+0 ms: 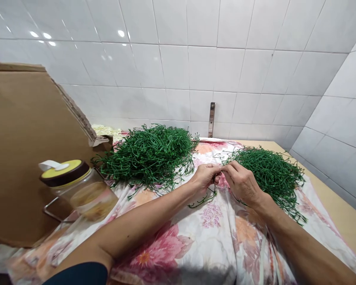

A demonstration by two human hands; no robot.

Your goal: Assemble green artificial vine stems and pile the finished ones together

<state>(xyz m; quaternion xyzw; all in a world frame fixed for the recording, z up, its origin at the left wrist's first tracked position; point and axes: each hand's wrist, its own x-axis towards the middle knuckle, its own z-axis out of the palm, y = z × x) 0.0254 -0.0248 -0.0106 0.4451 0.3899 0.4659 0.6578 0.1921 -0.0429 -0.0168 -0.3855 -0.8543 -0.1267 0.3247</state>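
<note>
My left hand (207,176) and my right hand (240,180) meet fingertip to fingertip over the flowered cloth. Both are closed in a pinch on a thin green plastic stem (202,202), whose branching end hangs below my left hand. How much of the stem lies within the fingers is hidden. Left of my hands rises a large heap of green plastic stems (154,154) with small knobbed tips. A second heap of the same stems (269,174) lies just beyond and to the right of my right hand.
A flowered cloth (178,253) covers most of the wooden table (341,206). At left stand a cardboard box (26,150) and a clear jar (89,198) with a yellow-and-brown lid. Pale pieces (106,131) lie behind the box. White tiled walls (178,67) enclose the back and right.
</note>
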